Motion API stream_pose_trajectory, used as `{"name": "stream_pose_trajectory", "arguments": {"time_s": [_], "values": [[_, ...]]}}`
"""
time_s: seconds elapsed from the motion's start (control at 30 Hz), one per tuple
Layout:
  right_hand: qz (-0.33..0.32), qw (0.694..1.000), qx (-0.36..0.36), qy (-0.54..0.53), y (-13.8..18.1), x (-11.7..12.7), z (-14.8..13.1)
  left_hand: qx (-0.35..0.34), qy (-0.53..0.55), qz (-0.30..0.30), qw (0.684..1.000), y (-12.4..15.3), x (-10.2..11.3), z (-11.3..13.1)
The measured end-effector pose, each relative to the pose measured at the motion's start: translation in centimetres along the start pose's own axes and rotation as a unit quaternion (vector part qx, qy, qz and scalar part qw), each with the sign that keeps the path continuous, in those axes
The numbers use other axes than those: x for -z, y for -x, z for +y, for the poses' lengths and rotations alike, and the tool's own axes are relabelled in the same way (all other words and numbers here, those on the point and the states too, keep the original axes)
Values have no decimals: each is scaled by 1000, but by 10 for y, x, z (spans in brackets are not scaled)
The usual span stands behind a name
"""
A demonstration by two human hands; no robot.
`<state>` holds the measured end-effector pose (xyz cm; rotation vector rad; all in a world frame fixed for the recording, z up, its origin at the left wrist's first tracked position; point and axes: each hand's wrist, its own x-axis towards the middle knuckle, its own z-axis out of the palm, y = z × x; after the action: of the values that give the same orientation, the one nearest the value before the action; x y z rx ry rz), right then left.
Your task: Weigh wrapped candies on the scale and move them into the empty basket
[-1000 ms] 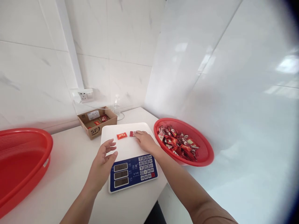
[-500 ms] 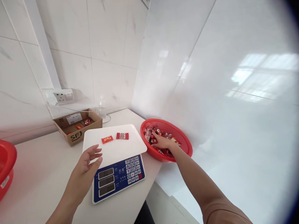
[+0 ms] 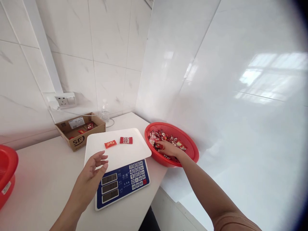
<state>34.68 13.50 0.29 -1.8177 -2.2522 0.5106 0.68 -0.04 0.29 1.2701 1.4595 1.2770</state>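
My right hand [image 3: 169,149] reaches into a red plastic basket [image 3: 192,144] of wrapped candies [image 3: 173,140]. Its thumb and fingers close around a dark red wrapped candy [image 3: 158,146], partly hidden among the others. My left hand [image 3: 93,170], palm inward and fingers loosely curved apart, hovers empty over the near left corner of a digital scale [image 3: 122,184]. On the scale's white pan [image 3: 117,158] lie an orange-red candy packet [image 3: 110,144] and, to its right, a darker red one [image 3: 126,140] with white print.
Behind the scale at left sits an open cardboard box [image 3: 79,140] with several red packets inside. A clear plastic bottle [image 3: 105,112] stands by the wall socket [image 3: 64,100]. Red plastic containers [image 3: 8,163] are at the left edge. The tabletop's right edge [image 3: 158,186] runs beside the scale.
My right hand's fingers have drawn in around a candy, staying inside the basket. My left hand has shifted slightly right and down. Both packets on the pan stay in place.
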Motion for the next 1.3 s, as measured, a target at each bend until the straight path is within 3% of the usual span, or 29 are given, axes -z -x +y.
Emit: {"name": "stream_pose_trajectory", "arguments": {"time_s": [0.13,0.33,0.4,0.47,0.53,0.6,0.67,0.83,1.03,1.3], "values": [[29,999,-17,-17,-1,-5,-7,8,-4,-12,1000,0,0,0],[148,985,-56,-68,1,11,-15,11,-12,-17,1000,0,1,-2],[156,974,-52,-153,7,12,-29,17,-13,-29,999,0,-1,-1],[130,936,-37,-324,16,6,-52,20,-12,-46,999,2,-4,0],[62,869,-2,-490,27,-7,-82,20,-8,-66,998,5,-8,2],[-31,824,34,-565,40,-22,-114,15,-1,-82,997,9,-12,4],[-81,810,61,-578,51,-36,-144,3,8,-98,995,12,-14,7],[-103,809,111,-569,64,-64,-183,-35,28,-102,994,13,-13,9],[-112,790,67,-599,58,-75,-175,-17,24,-74,997,10,-9,6],[-1,863,139,-486,61,-72,-171,50,156,-79,983,10,-11,11]]}}
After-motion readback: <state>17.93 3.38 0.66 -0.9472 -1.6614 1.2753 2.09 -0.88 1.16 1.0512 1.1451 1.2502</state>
